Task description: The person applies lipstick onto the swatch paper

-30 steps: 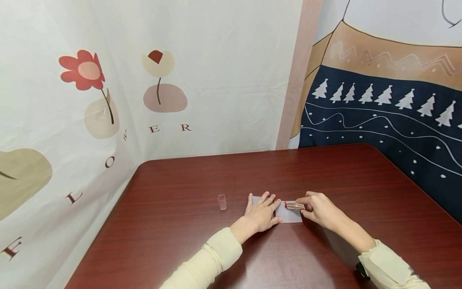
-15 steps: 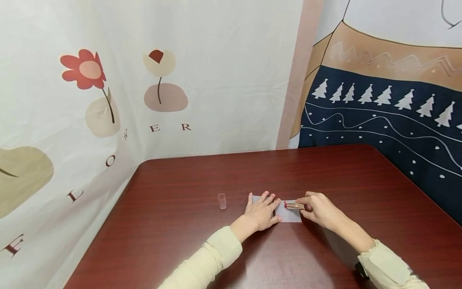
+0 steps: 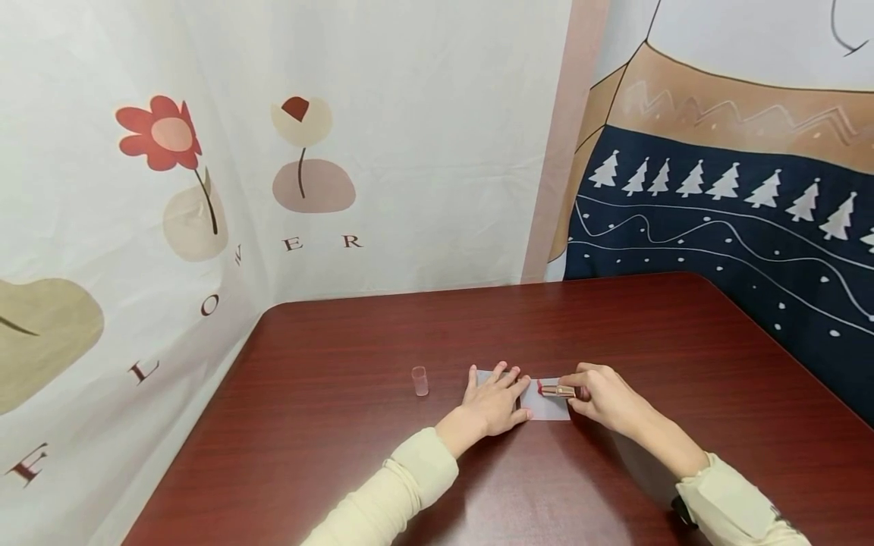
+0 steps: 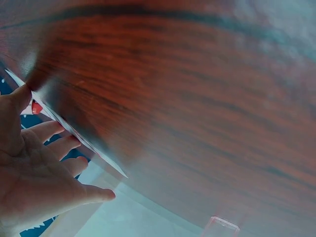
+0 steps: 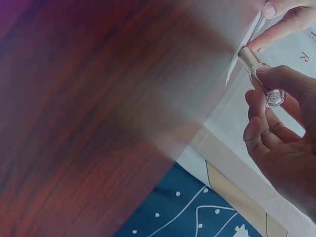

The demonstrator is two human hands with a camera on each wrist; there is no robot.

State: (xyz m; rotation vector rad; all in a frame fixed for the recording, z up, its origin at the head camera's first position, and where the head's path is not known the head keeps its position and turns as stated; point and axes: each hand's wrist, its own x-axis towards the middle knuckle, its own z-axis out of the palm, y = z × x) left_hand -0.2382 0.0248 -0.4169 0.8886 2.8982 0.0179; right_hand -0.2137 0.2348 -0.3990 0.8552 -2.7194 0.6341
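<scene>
A small pale sheet of paper [image 3: 546, 409] lies on the table. My left hand [image 3: 493, 404] rests on its left part with fingers spread and straight, covering much of it. Between thumb and fingers, my right hand [image 3: 604, 396] pinches a gold lipstick [image 3: 560, 390], also visible as a lipstick [image 5: 253, 66] in the right wrist view. Its red tip points left and meets the paper just right of my left hand. A short red mark [image 3: 539, 382] shows on the paper by the tip. Left of the paper stands a clear cap [image 3: 419, 381].
The dark red wooden table [image 3: 355, 455] extends around both hands. A white printed curtain [image 3: 437, 152] hangs behind and to the left, and a navy cloth with white trees [image 3: 717, 220] hangs at the right.
The lipstick tip has shifted very slightly toward me, and a short red mark now shows above it on the paper. My left hand and the cap stay in place.
</scene>
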